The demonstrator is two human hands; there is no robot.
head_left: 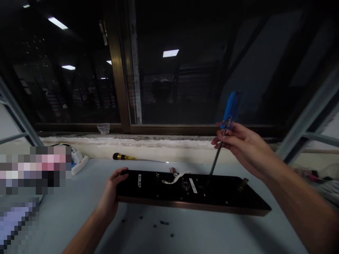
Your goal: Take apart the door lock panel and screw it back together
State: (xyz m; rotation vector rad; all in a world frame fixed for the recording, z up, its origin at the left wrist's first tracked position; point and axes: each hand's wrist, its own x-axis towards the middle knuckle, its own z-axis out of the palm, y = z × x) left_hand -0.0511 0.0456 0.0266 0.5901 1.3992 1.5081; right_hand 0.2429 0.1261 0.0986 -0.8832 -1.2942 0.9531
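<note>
A long black panel (169, 188) with a bronze edge lies across the table in front of me. It has a white cable (174, 178), white labels, and a short metal stub (243, 183) near its right end. My left hand (109, 194) is closed round the panel's left end, thumb and fingers at the corner. Held in my right hand (245, 144) is a screwdriver (230, 113) with a blue and clear handle, the fingers pinched near the collar. It leans to the right, and its shaft reaches down to the panel's face; the exact tip contact is too dark to make out.
Several small dark screws (164, 222) lie in front of the panel. Behind it rests a yellow and black screwdriver (127, 157). A clear plastic cup (103, 128) stands on the window sill. A white power strip (79, 163) is at left, beside a blurred-out area.
</note>
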